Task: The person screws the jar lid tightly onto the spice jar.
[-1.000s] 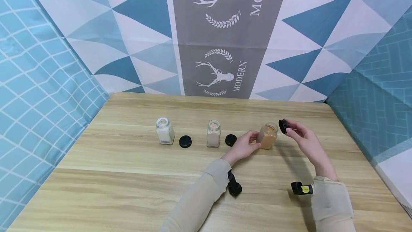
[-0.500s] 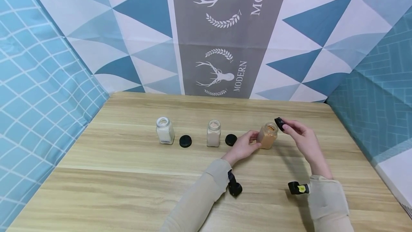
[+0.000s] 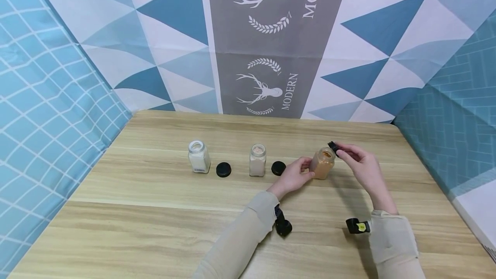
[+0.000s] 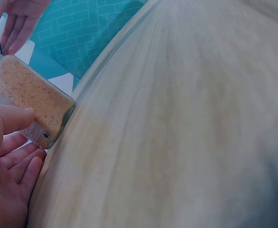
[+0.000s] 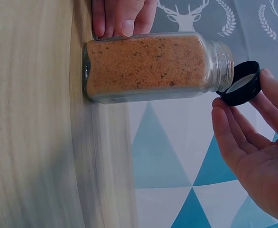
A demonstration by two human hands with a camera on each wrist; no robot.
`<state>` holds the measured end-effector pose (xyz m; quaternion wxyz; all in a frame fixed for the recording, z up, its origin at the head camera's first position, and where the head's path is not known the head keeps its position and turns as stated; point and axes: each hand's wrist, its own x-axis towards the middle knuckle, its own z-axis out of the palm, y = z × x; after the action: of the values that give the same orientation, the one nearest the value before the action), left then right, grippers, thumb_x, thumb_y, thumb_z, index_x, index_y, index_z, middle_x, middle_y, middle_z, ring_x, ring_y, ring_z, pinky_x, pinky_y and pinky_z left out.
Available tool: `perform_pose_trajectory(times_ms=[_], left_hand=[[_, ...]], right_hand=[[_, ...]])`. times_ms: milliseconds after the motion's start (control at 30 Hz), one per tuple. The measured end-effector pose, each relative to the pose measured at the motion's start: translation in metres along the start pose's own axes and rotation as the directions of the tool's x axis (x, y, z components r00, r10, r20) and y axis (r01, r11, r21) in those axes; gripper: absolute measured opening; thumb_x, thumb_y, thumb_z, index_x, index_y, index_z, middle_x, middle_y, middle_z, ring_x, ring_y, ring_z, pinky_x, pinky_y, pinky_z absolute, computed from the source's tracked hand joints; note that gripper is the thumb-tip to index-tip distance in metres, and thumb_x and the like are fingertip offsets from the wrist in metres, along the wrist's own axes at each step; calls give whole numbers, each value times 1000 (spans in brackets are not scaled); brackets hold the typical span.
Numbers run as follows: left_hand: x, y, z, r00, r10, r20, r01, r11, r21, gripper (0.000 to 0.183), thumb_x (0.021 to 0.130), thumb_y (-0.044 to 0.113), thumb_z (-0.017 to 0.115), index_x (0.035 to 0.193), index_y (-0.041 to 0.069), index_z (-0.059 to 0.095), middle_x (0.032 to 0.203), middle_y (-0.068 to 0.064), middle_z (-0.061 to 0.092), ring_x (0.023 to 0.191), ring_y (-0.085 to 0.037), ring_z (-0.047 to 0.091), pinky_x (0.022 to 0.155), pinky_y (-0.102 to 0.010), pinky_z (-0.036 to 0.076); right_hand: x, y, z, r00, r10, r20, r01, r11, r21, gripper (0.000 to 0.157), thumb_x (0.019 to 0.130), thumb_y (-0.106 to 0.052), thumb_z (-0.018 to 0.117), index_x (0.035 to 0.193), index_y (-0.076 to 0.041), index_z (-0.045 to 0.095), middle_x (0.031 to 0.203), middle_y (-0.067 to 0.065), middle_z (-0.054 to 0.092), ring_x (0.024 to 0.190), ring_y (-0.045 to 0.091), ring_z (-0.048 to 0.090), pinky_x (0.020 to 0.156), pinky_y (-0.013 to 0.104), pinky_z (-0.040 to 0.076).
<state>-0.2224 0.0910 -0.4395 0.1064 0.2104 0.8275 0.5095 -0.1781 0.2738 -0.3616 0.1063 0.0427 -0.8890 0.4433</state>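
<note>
A square glass jar of orange-brown seasoning stands upright and uncapped toward the right of the table. My left hand holds it low on its left side, thumb in front and fingers behind. Between the thumb and fingers of my right hand is a black screw lid, pinched by its edge. The lid is tilted at the jar's mouth, its pale inside facing the opening; in the right wrist view it overlaps the threaded rim. In the left wrist view the seasoning jar partly hides the left fingers.
A jar of pale beige powder stands uncapped mid-table, a black lid to its right. Farther left is an uncapped jar of white contents with another black lid beside it. Patterned cloth hangs behind the wooden table.
My right hand has moved left, bringing the black lid from beside the jar to its mouth and tilting it over. The left hand and the jar have stayed put.
</note>
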Motion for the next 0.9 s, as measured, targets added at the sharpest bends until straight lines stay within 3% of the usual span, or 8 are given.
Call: perform_pose_trajectory(times_ms=[133, 333, 633, 900], left_hand=[[0, 0, 0, 1000, -8, -2, 8, 1000, -3, 41, 88, 18, 59, 127, 9, 48, 126, -5, 55, 115, -14, 52, 95, -19, 40], [0, 0, 0, 1000, -12, 3, 12, 1000, -4, 41, 89, 18, 59, 127, 10, 48, 126, -4, 55, 115, -13, 51, 96, -19, 39], [0, -1, -2, 1000, -2, -1, 2, 1000, -6, 41, 89, 18, 58, 127, 9, 47, 126, -4, 55, 116, -13, 51, 96, -19, 39], [1, -4, 0, 1000, 6, 5, -6, 1000, 0, 41, 89, 18, 58, 127, 9, 47, 127, -5, 55, 115, -13, 51, 95, -19, 39]], right_hand=[[-1, -1, 1, 999, -38, -5, 38, 999, -26, 40, 91, -32, 54, 122, -7, 58, 109, 11, 63, 86, -13, 53, 73, 6, 42], [-1, 0, 1, 995, -97, 32, 97, 995, 2, 38, 90, -26, 56, 122, -6, 57, 117, 18, 58, 91, -14, 52, 76, 4, 43], [2, -2, 3, 987, -150, 49, 153, 986, -60, 34, 89, -25, 58, 120, -12, 60, 120, 8, 56, 96, -10, 50, 77, 4, 41], [3, 1, 7, 974, -220, 59, 224, 971, -79, 30, 88, -18, 60, 116, -9, 62, 121, 9, 55, 102, -15, 43, 81, 9, 42]])
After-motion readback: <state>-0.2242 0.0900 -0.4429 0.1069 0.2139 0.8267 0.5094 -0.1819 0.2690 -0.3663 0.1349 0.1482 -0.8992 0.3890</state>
